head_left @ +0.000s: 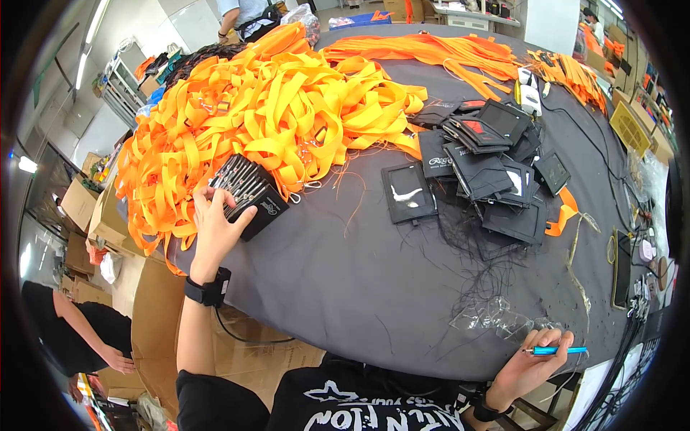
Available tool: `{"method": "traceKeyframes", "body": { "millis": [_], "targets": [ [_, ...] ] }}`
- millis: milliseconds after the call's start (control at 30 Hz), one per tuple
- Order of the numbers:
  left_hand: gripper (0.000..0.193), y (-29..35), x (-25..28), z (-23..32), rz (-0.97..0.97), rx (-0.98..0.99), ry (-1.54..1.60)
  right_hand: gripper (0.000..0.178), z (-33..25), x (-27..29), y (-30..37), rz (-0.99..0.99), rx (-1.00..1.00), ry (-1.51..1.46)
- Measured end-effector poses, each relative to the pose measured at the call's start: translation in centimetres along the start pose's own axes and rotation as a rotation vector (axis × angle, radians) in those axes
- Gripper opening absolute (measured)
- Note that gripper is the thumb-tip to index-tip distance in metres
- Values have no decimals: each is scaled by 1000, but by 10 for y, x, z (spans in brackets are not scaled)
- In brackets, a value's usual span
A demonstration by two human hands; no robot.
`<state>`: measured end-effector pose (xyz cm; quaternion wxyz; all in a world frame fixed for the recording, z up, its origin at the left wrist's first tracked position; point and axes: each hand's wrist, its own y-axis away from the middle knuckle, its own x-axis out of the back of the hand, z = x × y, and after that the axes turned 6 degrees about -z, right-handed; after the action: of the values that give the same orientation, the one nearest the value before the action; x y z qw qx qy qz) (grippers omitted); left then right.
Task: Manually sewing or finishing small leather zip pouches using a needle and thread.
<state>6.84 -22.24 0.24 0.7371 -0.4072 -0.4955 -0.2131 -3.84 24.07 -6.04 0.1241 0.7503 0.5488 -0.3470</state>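
Note:
My left hand (218, 219) spans a stack of black badge holders (267, 208) with its thumb on the near side and its fingers over the top edges. Metal clips show along the top of this stack, which rests against a large heap of orange lanyards (287, 108). At the table's near right edge, my right hand (528, 363) is closed around a slim blue pen-like tool (557, 350); its exact kind cannot be made out. A loose pile of black badge holders (489, 165), some with clear windows, lies beyond the right hand.
Black loose threads (489, 287) and crumpled clear plastic (496, 316) lie on the dark tablecloth (323, 287). Flat orange straps (431, 54) stretch along the far side. Cables and a phone-like black slab (621, 269) line the right edge. Other people stand at the left and far side.

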Motion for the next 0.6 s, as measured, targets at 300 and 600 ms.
{"method": "traceKeyframes", "body": {
  "millis": [300, 600],
  "targets": [
    [32, -16, -3, 22, -64, -73, -22, 17, -2, -4, 1, 20, -11, -7],
    [34, -58, -29, 1, 37, -270, -181, 17, -4, -14, 0, 68, -53, 37]
  ]
}}
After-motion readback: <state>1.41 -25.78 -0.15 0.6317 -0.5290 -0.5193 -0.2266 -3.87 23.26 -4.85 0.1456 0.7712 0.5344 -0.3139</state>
